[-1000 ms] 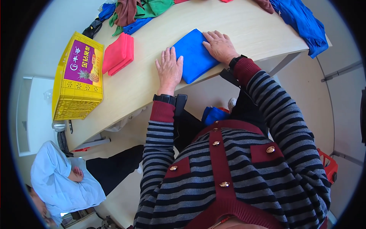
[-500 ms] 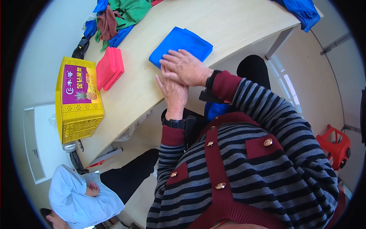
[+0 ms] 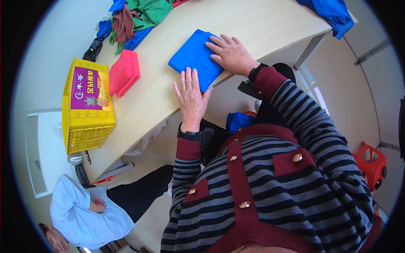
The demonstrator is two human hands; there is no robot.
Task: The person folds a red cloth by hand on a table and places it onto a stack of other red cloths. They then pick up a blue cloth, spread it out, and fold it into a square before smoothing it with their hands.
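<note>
A folded blue cloth [image 3: 194,52] lies on the table near its front edge, turned at an angle. My left hand [image 3: 192,95] rests with fingers stretched out at the cloth's near left side, fingertips on the fabric. At its right side, my right hand [image 3: 232,54] lies flat with fingers spread, the fingertips over the cloth's edge. Neither hand grips anything.
Folded red cloths [image 3: 124,74] sit to the left beside a yellow box [image 3: 90,109]. A heap of green, brown and blue cloths [image 3: 145,14] lies far left; blue fabric [image 3: 331,14] hangs over the far right edge. A seated person [image 3: 90,211] and a red stool [image 3: 371,164] flank me.
My hands were overlapped on the cloth and have moved apart, the right one going right and away from me. The blue cloth has turned and shifted slightly.
</note>
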